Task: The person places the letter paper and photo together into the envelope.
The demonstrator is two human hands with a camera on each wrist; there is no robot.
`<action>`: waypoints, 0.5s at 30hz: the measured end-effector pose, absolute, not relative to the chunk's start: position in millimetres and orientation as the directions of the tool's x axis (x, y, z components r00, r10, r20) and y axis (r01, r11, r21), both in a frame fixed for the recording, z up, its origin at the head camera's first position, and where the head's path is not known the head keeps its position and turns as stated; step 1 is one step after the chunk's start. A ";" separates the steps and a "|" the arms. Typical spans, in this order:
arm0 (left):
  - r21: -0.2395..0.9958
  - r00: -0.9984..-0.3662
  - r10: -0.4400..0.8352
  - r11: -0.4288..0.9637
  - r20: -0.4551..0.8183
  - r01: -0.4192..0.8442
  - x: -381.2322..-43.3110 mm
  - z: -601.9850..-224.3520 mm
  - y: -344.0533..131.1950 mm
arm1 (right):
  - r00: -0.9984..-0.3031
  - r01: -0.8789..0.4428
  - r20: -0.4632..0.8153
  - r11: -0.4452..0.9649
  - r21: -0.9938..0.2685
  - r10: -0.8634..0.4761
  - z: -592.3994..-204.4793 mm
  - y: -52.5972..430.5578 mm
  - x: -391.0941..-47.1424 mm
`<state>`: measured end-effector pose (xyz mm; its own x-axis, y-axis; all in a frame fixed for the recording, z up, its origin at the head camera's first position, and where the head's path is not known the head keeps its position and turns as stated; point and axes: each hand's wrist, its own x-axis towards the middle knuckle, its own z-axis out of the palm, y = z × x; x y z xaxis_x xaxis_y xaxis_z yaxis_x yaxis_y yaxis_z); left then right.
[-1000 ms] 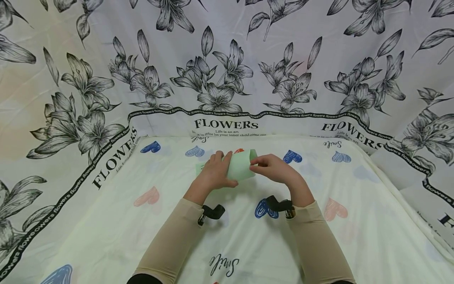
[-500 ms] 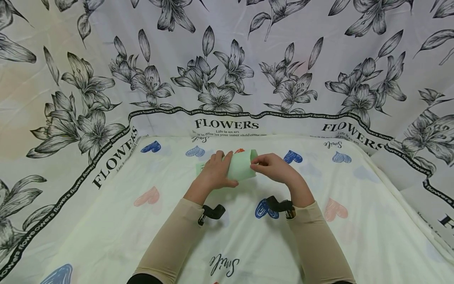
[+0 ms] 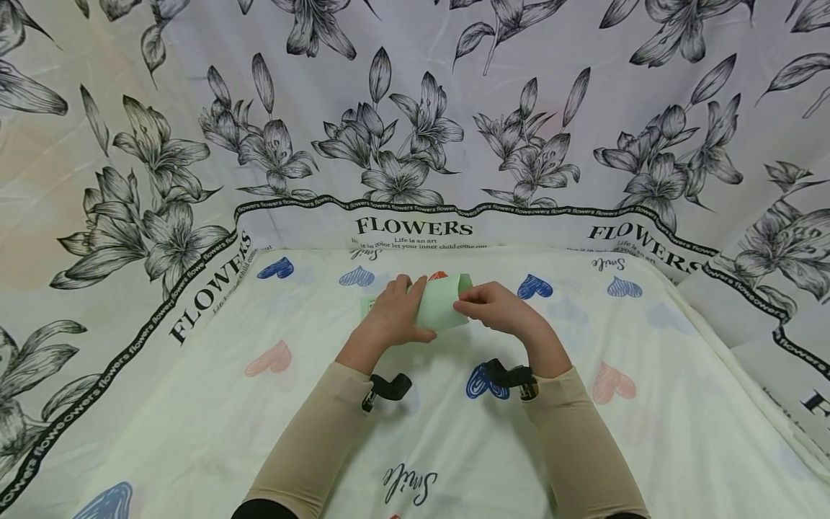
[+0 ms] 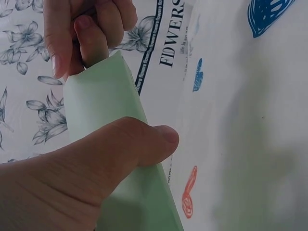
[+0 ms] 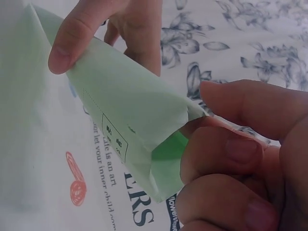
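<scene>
A pale green paper envelope (image 3: 441, 304) is held above the bed-like surface in the head view, its right end bulging apart. A printed box with small characters shows on its face in the right wrist view. My left hand (image 3: 392, 313) grips the envelope's body, its thumb (image 4: 144, 142) lying across one face. At the mouth (image 5: 168, 154), my right hand (image 3: 499, 306) has its fingers curled around the edge of the paper. Those fingers (image 5: 216, 151) partly cover the opening, and whatever is inside it is hidden.
A white sheet (image 3: 454, 447) printed with hearts and "Smile" lettering covers the surface below. Behind it hangs a floral cloth (image 3: 467, 166) with a wavy black band, rising at the back and both sides. Each wrist bears a black camera mount (image 3: 389, 388).
My right hand's fingertips have shifted slightly left and lower along the envelope's mouth. The left hand and the envelope stay nearly where they were.
</scene>
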<state>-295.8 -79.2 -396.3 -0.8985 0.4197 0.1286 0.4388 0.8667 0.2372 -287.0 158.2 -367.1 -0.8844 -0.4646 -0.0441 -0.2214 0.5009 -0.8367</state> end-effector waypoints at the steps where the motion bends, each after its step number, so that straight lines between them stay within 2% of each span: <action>1: 0.237 -0.898 0.420 0.866 0.129 0.439 -295.9 -396.4 -79.1 | -0.884 -0.220 -0.047 0.502 -0.837 -0.466 -367.3 158.0 -287.3; 15: 0.204 -0.888 0.443 0.864 0.127 0.460 -297.3 -397.3 -77.3 | -0.884 -0.192 -0.076 0.507 -0.840 -0.461 -369.3 158.7 -288.0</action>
<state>-297.3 -77.3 -397.3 -0.8877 0.4425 0.1269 0.4600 0.8641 0.2043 -288.0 158.7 -369.3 -0.8844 -0.4606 -0.0756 -0.1922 0.5068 -0.8403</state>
